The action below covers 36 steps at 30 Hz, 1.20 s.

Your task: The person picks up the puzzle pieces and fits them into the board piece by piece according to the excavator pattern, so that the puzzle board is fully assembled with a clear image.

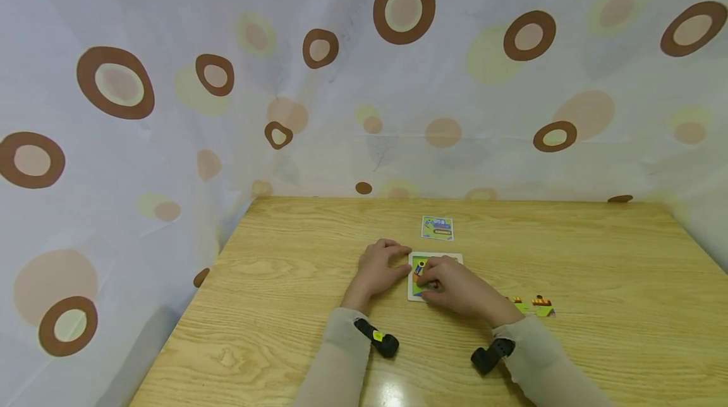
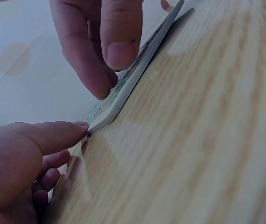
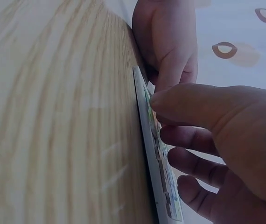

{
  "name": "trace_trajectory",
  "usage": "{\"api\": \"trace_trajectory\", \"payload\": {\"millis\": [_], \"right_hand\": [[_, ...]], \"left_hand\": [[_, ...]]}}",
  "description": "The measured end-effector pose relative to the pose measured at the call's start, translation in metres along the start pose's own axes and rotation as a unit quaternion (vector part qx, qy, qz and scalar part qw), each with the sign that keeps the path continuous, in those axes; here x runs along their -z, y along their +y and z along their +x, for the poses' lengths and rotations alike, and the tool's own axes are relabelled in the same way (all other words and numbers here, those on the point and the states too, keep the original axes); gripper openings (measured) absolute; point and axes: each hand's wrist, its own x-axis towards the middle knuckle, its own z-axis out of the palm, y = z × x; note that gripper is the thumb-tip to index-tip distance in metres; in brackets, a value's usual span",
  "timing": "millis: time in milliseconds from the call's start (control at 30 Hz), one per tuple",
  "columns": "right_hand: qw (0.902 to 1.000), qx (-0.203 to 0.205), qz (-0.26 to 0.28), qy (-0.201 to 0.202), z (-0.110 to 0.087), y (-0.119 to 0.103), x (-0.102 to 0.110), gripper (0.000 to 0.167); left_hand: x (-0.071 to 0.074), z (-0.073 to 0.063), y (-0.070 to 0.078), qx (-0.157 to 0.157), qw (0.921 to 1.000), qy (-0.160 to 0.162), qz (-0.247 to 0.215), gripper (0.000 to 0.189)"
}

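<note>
A small jigsaw board [image 1: 418, 296] with a white rim and a green, colourful picture lies flat on the wooden table. At its left side is my left hand [image 1: 380, 268], thumb straight against the rim and index finger reaching toward the far corner. My right hand [image 1: 457, 285] is over the board with bent fingers, covering much of the picture. In the right wrist view its thumb [image 3: 179, 105] and fingertips come down close over the board's surface. No piece shows between them.
Beyond the board lies a square picture card [image 1: 437, 228] showing a vehicle on green. Loose puzzle pieces [image 1: 543, 307] lie to the right, partly behind my right wrist. A patterned white cloth [image 1: 341, 167] rises behind the wooden table [image 1: 273, 280] and at its sides.
</note>
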Motion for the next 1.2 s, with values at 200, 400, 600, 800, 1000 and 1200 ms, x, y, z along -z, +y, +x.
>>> {"api": "trace_trajectory", "payload": {"millis": [200,400,600,800,1000,1200], "right_hand": [[1.0000,0.000,-0.002,0.000,-0.003,0.000,0.003,0.016],[0.9999,0.009,-0.009,0.005,-0.007,0.002,0.006,0.014],[0.9997,0.007,-0.015,0.016,-0.011,0.006,0.010,0.014],[0.9994,0.012,-0.023,0.025,-0.017,0.008,0.014,0.014],[0.9998,0.002,-0.015,0.016,-0.024,0.011,0.023,0.019],[0.9996,-0.025,-0.001,0.010,-0.034,0.015,0.036,0.026]], "left_hand": [[-0.001,0.000,-0.001,-0.002,1.0000,-0.001,-0.002,0.037],[-0.001,0.000,-0.001,-0.001,1.0000,-0.001,-0.006,0.037],[-0.001,0.000,-0.001,0.001,1.0000,0.000,-0.010,0.036],[-0.001,-0.001,0.000,-0.003,0.9999,0.002,-0.016,0.036],[0.000,-0.001,0.001,-0.003,0.9997,0.002,-0.023,0.037],[0.001,-0.001,0.001,-0.004,0.9999,0.000,-0.015,0.037]]}}
